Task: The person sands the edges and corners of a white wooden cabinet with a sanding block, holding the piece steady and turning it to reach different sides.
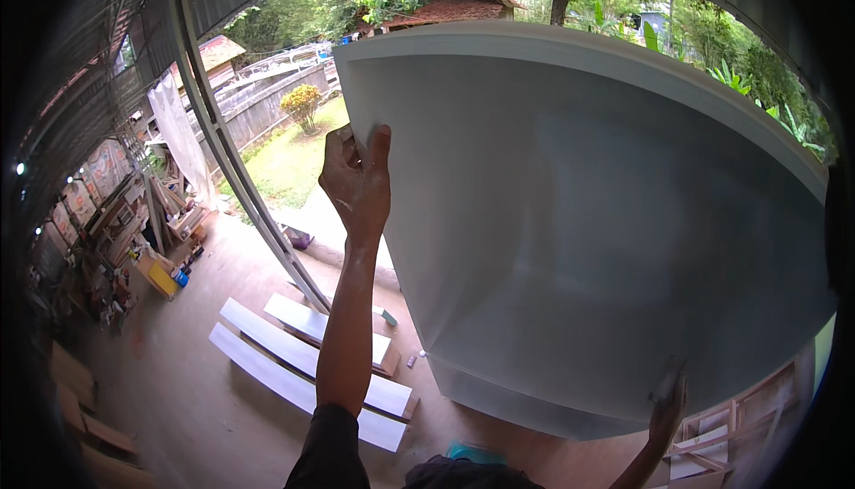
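Note:
A large grey painted box-like cabinet [534, 204] with a pale raised rim along its top stands right in front of me. My left hand [358, 184] grips its left edge, thumb on the broad face and fingers curled round the side; whitish dust marks the wrist. Low on the same face, at the right, is my right hand [670, 407]. Its fingers close around a small, flat, dark piece [663, 384] that lies against the surface. Blur and shadow hide what kind of thing this is.
Several white-topped boards [276, 360] lie side by side on the floor at left. A metal post [233, 146] rises behind them. Wooden frames [712, 440] stand at lower right, and a teal item [475, 453] is near my body. Clutter [160, 271] lines the far left.

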The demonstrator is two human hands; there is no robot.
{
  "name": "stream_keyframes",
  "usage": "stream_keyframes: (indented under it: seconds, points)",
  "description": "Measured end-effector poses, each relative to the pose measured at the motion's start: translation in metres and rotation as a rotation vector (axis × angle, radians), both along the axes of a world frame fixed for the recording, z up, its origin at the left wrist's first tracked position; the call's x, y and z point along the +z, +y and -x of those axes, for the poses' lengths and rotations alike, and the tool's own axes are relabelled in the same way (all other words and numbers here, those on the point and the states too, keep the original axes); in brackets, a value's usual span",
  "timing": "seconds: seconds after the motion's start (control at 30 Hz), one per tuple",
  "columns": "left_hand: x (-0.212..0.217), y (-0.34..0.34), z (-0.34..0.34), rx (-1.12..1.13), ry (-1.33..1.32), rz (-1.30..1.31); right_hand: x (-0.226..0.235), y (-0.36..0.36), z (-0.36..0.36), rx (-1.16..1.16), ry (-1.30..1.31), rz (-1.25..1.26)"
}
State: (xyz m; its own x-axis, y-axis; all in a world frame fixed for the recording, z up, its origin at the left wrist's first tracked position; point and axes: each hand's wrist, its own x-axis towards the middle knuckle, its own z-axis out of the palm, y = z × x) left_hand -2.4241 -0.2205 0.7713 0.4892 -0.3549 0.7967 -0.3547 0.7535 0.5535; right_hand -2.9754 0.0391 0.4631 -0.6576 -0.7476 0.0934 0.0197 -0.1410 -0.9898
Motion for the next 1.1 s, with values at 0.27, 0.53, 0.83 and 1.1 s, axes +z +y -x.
stream_keyframes:
  seconds: [0.27,0.53,0.83,1.1]
  points:
    - [0.005,-0.011,-0.006,0.14,-0.182,0.037,0.003,0.006,-0.036,0.092,-0.281,0.131]
    - [0.01,-0.011,-0.006,0.266,-0.186,-0.024,0.041,0.0,-0.079,0.136,-0.404,0.294]
    - [0.001,-0.026,-0.02,0.122,-0.151,-0.097,0.051,0.024,-0.088,-0.019,-0.19,0.213]
    - [0.045,0.002,-0.006,0.537,-0.364,0.128,0.03,0.094,-0.078,-0.2,-0.136,0.176]
